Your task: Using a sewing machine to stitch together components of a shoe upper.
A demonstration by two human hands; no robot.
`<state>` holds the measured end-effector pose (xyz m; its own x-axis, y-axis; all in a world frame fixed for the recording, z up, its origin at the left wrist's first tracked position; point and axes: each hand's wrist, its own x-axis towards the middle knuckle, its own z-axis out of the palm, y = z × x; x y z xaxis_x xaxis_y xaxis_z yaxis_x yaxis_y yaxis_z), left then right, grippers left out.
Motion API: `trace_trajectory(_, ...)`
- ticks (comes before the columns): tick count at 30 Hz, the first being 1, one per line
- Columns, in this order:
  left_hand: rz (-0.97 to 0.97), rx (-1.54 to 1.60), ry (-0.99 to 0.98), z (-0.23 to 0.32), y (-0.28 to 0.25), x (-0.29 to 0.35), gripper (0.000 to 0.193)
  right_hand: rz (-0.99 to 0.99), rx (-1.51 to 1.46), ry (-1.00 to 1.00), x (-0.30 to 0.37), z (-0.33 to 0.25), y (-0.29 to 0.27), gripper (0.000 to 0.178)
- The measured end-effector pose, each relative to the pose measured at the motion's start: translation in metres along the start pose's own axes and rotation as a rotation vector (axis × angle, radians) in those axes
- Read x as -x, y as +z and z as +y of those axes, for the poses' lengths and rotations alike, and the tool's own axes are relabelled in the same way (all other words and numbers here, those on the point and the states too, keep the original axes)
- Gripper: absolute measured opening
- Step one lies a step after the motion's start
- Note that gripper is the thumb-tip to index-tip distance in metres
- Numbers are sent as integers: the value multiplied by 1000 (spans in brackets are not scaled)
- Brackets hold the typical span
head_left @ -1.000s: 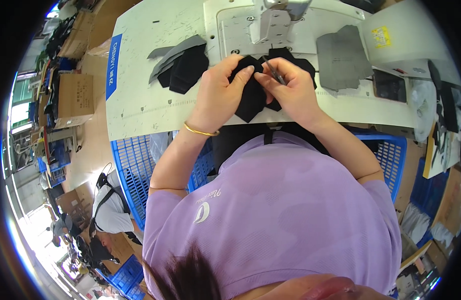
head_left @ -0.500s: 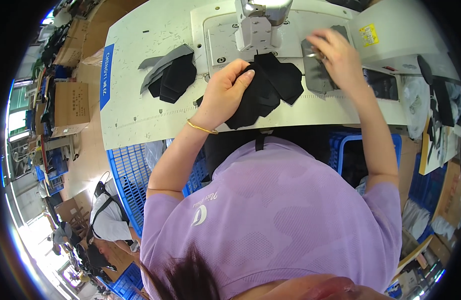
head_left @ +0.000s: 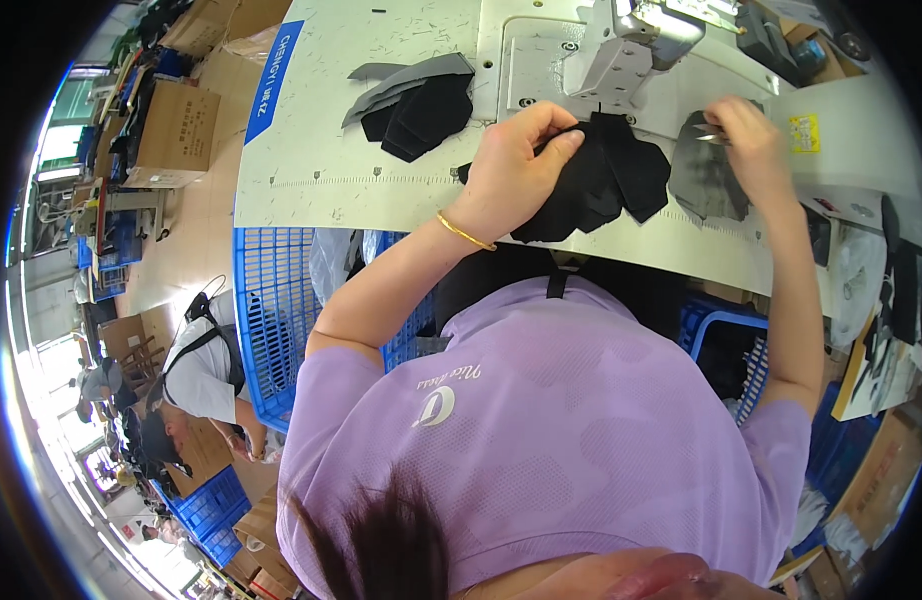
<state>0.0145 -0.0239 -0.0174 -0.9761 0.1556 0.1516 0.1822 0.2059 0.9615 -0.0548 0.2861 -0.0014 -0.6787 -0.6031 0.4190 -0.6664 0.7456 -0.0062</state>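
Note:
My left hand, a gold bangle at its wrist, pinches the edge of black fabric pieces between thumb and fingers. These pieces lie overlapped at the front of a sewing machine, close under its needle area. In my right hand is a pair of small metal thread snips, its blades pointing left. Beneath the snips lie grey fabric pieces, partly covered by that hand. Left of my left hand, a fanned stack of grey and black pieces rests on the white table.
Thread scraps dot the table's left side. Blue plastic baskets stand below the table's front edge, left and right. Cardboard boxes are at the far left. A person in a white top is at lower left.
The whole view has shifted, so the table and machine sit further right. My left hand still pinches the black fabric; my right hand stays by the grey pieces, the snips now showing more plainly.

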Motion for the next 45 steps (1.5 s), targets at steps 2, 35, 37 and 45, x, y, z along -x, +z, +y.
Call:
trace_trajectory(2,24,-95,7,4,-8,2,13,4,-280,96,-13,-31,-42,16)
trace_trajectory(35,216,437,-55,38,20,0,15,546,-1140,662,-40,-169,-2,11)
trace_trajectory(37,251,372,-47,39,19,0,19,562,-1219,698,-38,-173,-5,11)
trace_trajectory(45,274,477,-46,40,22,2,17,425,-1132,686,-24,-176,-6,11)
